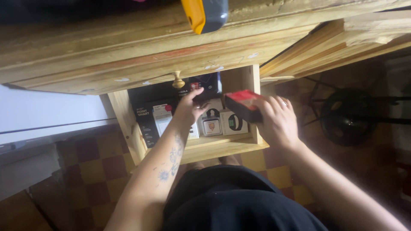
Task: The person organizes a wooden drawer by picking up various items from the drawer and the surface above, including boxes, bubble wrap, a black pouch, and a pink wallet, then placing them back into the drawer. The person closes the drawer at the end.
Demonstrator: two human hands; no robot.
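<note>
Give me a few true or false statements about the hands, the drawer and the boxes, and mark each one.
1. The right hand holds a red and black box. True.
2. The wooden drawer is shut. False: it is pulled open, with boxes inside.
3. The left hand reaches into the drawer and touches a dark box. True.
4. The drawer holds only tools. False: it holds small boxes, among them a white box.
5. The floor is checkered. True.
</note>
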